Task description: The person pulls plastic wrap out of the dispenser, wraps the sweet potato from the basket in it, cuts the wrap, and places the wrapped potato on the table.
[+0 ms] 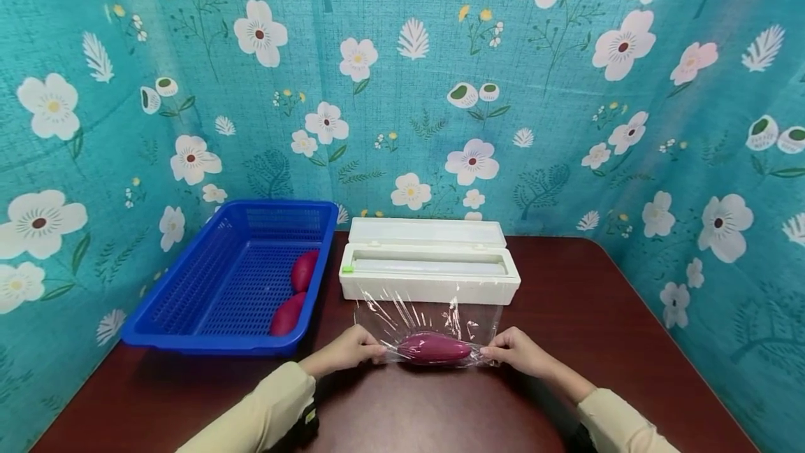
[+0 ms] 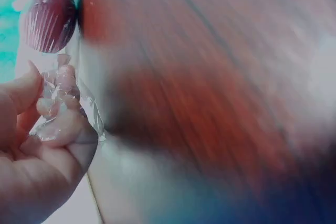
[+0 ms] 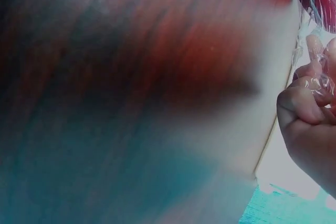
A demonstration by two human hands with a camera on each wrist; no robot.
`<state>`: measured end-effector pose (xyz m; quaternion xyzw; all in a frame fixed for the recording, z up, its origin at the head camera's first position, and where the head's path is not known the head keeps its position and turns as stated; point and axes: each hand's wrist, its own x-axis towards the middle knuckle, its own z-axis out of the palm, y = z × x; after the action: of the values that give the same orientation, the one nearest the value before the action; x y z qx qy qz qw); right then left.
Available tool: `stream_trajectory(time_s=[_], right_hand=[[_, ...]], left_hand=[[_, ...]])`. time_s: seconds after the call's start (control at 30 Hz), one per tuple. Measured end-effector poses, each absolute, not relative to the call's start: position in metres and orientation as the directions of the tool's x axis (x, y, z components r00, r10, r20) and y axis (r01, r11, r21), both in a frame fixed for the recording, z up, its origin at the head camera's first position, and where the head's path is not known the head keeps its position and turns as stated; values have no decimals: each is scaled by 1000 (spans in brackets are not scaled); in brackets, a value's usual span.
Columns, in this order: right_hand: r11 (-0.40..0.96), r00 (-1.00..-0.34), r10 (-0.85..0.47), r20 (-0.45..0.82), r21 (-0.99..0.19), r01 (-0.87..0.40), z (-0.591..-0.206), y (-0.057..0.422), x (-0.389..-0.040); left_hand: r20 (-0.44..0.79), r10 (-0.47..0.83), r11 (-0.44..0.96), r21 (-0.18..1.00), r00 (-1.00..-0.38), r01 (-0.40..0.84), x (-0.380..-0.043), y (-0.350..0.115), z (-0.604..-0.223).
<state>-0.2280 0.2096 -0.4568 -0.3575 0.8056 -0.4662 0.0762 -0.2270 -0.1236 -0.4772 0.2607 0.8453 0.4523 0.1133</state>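
A smooth, magenta-purple produce piece (image 1: pixel 435 348), long with tapered ends, lies wrapped in clear cling film (image 1: pixel 402 313) at the front middle of the table. The film runs back from it to a white dispenser box (image 1: pixel 434 293). At the left end my left hand (image 1: pixel 357 349) pinches the gathered film between thumb and fingers. My right hand (image 1: pixel 518 351) pinches the film at the opposite end. In the left wrist view, creased film lies tight over the purple piece (image 2: pixel 51 17), just beyond the fingers. The right wrist view catches only part of the right hand (image 3: pixel 307 103) with film in its grip.
Left of the box stands a blue plastic basket (image 1: pixel 220 342) holding two more purple pieces (image 1: pixel 289 314) against its right side. The dispenser's lid (image 1: pixel 428 232) is raised, with a film roll (image 1: pixel 428 267) inside. A flowered teal curtain (image 1: pixel 390 89) surrounds the dark red table (image 1: pixel 566 285).
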Motion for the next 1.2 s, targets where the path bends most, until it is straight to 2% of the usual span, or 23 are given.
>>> stream_trajectory(time_s=[0.17,0.3,0.4,0.5,0.6,0.67,0.87,0.97,1.2], right_hand=[[322,-743,-614,266,-775,-544,-475,216,-238],[337,-765,-563,313,-758,-559,-481,218,-244],[294,-764,-552,334,-779,-553,-479,216,-243],[268,-702,-562,437,-707,-654,-469,209,-238],[309,-600,-557,574,-527,-792,-465,204,-234],[352,-552,-551,626,-425,-834,-466,204,-235],[451,-542,-501,674,-331,-829,-474,208,-240],[480,-515,-467,719,-283,-830,-473,207,-239],[369,-413,-529,741,-237,-899,-471,205,-237]], left_hand=[[-114,472,414,904,-874,105,-226,-120,-474],[-129,432,436,896,-893,82,-226,-117,-471],[-115,428,444,891,-897,97,-228,-116,-471],[-91,454,422,898,-886,124,-230,-116,-474],[-99,452,425,897,-887,117,-231,-115,-474],[-104,446,435,894,-889,113,-232,-114,-474],[-127,426,456,885,-896,92,-233,-108,-472],[-135,437,449,890,-889,86,-233,-106,-472],[-140,427,482,871,-893,94,-232,-104,-470]])
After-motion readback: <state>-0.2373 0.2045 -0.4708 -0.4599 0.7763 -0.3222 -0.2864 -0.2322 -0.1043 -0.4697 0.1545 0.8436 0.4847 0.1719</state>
